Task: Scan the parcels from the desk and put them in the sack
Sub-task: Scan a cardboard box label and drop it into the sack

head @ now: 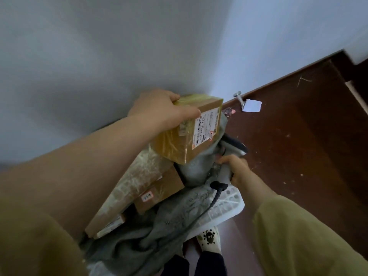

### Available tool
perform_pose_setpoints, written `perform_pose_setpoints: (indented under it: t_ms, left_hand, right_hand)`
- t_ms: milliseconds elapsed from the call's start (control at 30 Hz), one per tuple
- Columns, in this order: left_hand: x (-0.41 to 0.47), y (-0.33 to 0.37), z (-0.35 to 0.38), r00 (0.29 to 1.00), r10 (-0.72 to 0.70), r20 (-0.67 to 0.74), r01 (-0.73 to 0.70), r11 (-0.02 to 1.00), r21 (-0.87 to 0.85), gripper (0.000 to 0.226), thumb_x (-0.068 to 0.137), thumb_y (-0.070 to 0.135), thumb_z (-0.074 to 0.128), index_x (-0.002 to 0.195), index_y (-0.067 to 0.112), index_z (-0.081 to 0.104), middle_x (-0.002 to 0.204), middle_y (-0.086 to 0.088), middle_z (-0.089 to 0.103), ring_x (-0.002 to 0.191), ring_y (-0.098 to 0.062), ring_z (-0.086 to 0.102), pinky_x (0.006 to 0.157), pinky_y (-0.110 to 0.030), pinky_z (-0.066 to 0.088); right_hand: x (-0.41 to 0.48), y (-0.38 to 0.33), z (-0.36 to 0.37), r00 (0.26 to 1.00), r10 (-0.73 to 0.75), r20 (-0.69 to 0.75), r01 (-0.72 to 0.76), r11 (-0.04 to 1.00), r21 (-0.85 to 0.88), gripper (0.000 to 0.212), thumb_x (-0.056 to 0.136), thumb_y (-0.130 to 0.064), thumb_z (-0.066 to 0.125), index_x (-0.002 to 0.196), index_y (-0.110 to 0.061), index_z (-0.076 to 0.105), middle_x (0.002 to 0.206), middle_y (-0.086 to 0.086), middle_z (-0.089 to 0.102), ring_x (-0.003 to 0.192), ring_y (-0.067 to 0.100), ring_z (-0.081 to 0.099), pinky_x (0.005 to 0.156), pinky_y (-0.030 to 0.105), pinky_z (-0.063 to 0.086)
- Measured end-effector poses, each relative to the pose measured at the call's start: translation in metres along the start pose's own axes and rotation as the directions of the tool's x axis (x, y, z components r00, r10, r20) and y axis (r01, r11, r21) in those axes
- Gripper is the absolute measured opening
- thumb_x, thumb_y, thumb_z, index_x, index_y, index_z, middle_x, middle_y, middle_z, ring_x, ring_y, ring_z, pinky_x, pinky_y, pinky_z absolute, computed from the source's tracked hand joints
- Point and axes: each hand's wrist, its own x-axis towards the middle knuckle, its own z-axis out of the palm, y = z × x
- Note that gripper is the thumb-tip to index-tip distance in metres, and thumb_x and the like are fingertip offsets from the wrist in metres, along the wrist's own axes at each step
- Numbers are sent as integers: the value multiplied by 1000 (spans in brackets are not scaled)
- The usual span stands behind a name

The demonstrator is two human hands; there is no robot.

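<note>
My left hand (159, 109) grips a brown cardboard parcel (185, 132) wrapped in clear tape, its white barcode label facing up, held above the open grey sack (159, 222). Inside the sack lie a long taped cardboard box (129, 188), a smaller brown box (157, 194) with a small label, and a grey plastic mailer (195, 170). My right hand (237, 171) holds the handle of a grey barcode scanner (235, 147) just right of the parcel. The scanner's black cable (211, 200) trails down over the sack's edge.
The sack sits in a white plastic basket (229, 204) against a pale wall (99, 56). Dark brown floor (298, 136) spreads to the right, with a metal door stop (239, 98) and a scrap of white paper (252, 105). My slippered foot (209, 240) is below the basket.
</note>
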Motion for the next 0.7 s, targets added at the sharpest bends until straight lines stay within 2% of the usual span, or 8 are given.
perform_pose_setpoints:
  t_ms: [67,167,233,300,367,500,633,700]
  left_hand:
    - [6,3,3,1000,24,9,-25,999,33,70,69,61,71,130,29,58,131,6,58,118,-16,55,95,-29,45]
    - [12,4,7,1000,19,6,-20,998,59,74,66,64,72,130,30,57,133,5,57,120,-18,53,99,-34,46]
    - [13,2,9,1000,12,11,-13,996,91,83,58,69,70,131,33,56,134,5,55,124,-20,50,101,-40,46]
    - [13,4,9,999,23,26,-26,992,127,83,57,71,69,130,35,56,132,4,56,122,-22,50,98,-42,47]
    - [13,11,10,998,26,55,-38,971,237,79,57,72,66,130,41,55,128,4,57,117,-22,52,94,-42,49]
    - [13,25,22,989,7,146,-74,889,453,71,64,70,64,128,41,54,128,-9,45,122,-31,38,84,-36,41]
    - [10,34,39,991,-4,134,-57,893,447,64,70,57,69,124,24,56,129,-14,32,123,-36,27,81,-37,37]
    - [9,34,46,995,-7,101,-38,901,432,68,72,58,69,128,23,53,134,-16,27,125,-37,24,90,-40,39]
  right_hand:
    - [4,0,4,998,7,67,-7,1000,-2,51,63,9,66,113,5,58,106,23,67,75,32,64,61,40,56]
    - [1,-2,3,996,-7,93,3,999,46,47,68,11,67,112,3,56,101,19,65,77,31,63,64,42,55]
    - [-4,-7,-4,998,-37,53,29,989,145,42,68,12,70,108,5,58,95,18,66,76,31,64,70,46,56]
    - [-15,-16,-12,996,-82,29,71,958,278,32,69,11,72,98,2,61,91,16,68,75,29,66,65,42,56]
    - [-31,-30,-21,991,-133,3,121,911,395,22,73,10,71,88,-2,61,87,12,67,70,25,66,57,37,55]
    - [-72,-63,-30,960,-279,5,231,806,544,28,76,11,67,100,-2,63,87,10,68,62,17,69,52,32,57]
    - [-111,-75,-28,878,-470,88,353,761,544,43,61,6,71,103,-1,67,105,12,70,91,25,68,75,39,59]
    - [-129,-78,-31,818,-559,138,403,727,556,47,56,4,71,102,-2,68,104,9,70,92,20,68,74,35,58]
